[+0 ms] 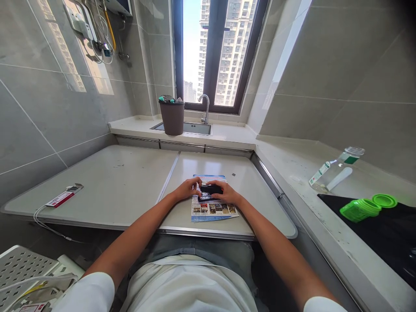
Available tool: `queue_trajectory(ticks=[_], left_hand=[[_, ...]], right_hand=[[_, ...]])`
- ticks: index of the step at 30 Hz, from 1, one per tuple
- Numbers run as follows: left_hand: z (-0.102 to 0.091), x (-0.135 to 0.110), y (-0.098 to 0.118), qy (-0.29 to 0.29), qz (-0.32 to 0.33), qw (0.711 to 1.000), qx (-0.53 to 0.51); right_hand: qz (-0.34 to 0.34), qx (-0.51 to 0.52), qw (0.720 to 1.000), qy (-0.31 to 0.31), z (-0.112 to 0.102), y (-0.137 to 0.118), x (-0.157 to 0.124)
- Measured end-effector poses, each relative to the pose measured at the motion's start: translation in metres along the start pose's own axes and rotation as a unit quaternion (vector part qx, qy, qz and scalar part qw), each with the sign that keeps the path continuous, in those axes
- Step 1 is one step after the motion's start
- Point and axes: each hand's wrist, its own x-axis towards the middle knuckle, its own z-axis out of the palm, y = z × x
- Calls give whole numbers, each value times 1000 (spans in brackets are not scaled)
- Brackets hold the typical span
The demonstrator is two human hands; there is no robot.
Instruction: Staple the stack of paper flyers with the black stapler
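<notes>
A black oblong object that looks like a stapler (212,189) lies low over a printed leaflet (214,212) on the folding table. Its lower part has a shiny strip, and fingers cover some of it. At its left end, the thumb and fingers of my left hand (188,189) are bent around it. My right hand (226,193) grips the right end, thumb on the near side and fingers curled over the far side. Beyond the leaflet, on the tabletop, is a small grey piece (233,174).
Far left on the table (136,190) lies a red and white box (61,196) beside a white cable. A brown bin (173,117) stands by the sink (198,128). On the right counter are a clear bottle (334,171) and an open green container (360,210).
</notes>
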Motion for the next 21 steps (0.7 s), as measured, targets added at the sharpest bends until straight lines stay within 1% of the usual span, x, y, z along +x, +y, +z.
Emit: queue_trajectory(ticks=[3, 4, 6, 7, 9, 11, 13, 15, 18, 21], left_hand=[[-3, 0, -5, 21, -5, 999, 36], [-5, 0, -7, 35, -10, 998, 51], [-11, -2, -13, 61, -21, 994, 82], [-14, -3, -16, 70, -26, 993, 97], [-19, -4, -22, 78, -33, 989, 120], [-21, -5, -27, 74, -31, 988, 134], [-19, -5, -31, 61, -25, 987, 144], [-16, -4, -35, 47, -23, 987, 152], [-12, -5, -41, 25, -43, 982, 182], [-11, -6, -48, 5, -50, 976, 211]], right_hand=[[15, -12, 999, 41, -8, -1, 1], [25, -16, 997, 70, -11, -1, 2], [54, -33, 986, 153, -19, 3, 2], [70, -48, 975, 203, -24, 5, 1], [106, -102, 943, 298, -32, 12, -2], [149, -170, 906, 359, -40, 19, -7], [196, -226, 876, 379, -46, 25, -12], [239, -263, 854, 380, -51, 27, -16], [291, -299, 830, 371, -54, 26, -19], [316, -315, 815, 369, -55, 26, -21]])
